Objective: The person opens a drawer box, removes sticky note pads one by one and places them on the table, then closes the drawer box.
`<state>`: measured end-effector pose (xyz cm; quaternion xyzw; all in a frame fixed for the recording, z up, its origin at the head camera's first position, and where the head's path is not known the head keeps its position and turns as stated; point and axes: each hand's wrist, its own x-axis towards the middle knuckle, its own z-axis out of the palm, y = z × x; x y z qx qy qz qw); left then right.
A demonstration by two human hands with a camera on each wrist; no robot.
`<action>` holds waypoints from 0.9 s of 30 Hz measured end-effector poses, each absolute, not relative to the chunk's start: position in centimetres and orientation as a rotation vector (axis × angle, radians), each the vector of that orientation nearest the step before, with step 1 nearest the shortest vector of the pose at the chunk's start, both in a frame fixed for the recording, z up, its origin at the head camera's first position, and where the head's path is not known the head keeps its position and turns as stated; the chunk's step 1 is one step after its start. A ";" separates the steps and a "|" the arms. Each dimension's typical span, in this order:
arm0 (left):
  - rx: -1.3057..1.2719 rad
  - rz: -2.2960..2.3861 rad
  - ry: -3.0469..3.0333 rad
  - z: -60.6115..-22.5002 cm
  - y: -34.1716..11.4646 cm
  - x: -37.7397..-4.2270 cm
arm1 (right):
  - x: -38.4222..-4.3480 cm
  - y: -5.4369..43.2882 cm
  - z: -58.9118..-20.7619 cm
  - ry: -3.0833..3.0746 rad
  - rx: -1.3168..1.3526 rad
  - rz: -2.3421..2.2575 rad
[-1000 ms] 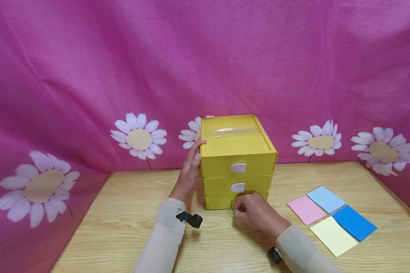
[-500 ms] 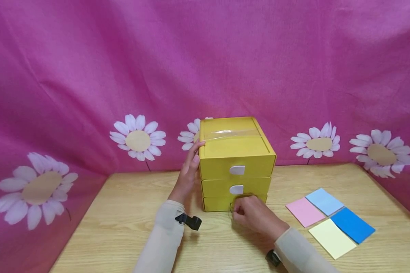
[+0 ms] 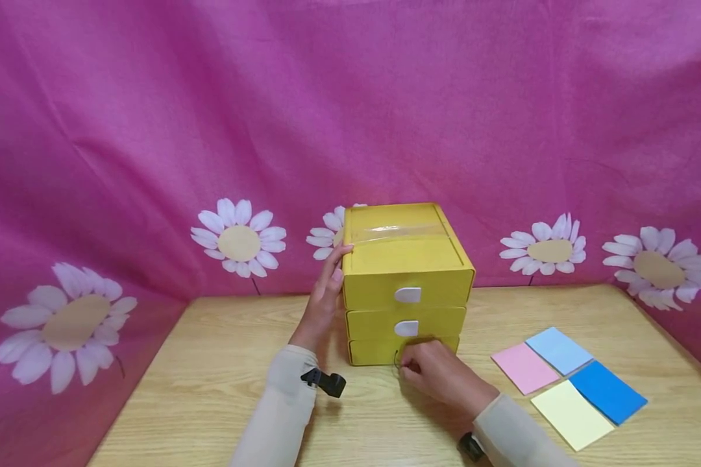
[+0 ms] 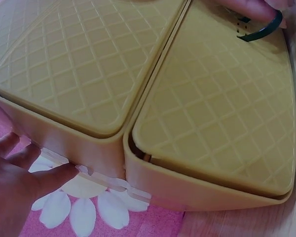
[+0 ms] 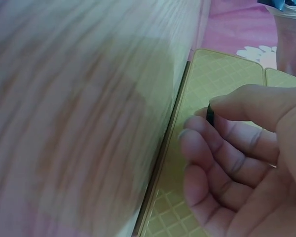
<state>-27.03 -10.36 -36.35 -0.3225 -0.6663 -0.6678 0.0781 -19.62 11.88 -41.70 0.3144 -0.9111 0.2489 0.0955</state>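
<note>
A yellow three-drawer box (image 3: pixel 407 288) stands on the wooden table, with all its drawers in. White tabs mark the upper two drawer fronts. My left hand (image 3: pixel 322 295) rests along the box's left side, its fingers straight toward the upper edge; the left wrist view shows the fingers (image 4: pixel 54 177) against the side wall. My right hand (image 3: pixel 435 373) is at the bottom drawer (image 3: pixel 368 352), pinching a dark loop pull (image 4: pixel 261 32) on its front. In the right wrist view the loop shows between thumb and forefinger, the other fingers curled.
To the right of the box lie four-square sticky note pads: pink (image 3: pixel 524 368), light blue (image 3: pixel 559 350), dark blue (image 3: pixel 609 392) and pale yellow (image 3: pixel 572 415). Clear tape (image 3: pixel 397 231) crosses the box top. A pink flowered cloth (image 3: pixel 350 97) hangs behind the table (image 3: pixel 210 389).
The head view has shifted slightly, moving the whole scene a little lower. Both hands keep their places on the box, and the drawers look the same.
</note>
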 end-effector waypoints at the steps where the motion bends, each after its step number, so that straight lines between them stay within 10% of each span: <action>1: -0.964 -1.998 -2.003 -36.3 -10.4 -26.9 | -19.6 11.9 -41.7 -2.709 0.934 0.745; 27: -0.925 -1.986 -2.041 -34.6 -11.8 -25.3 | -18.8 12.6 -39.4 -2.733 0.969 0.747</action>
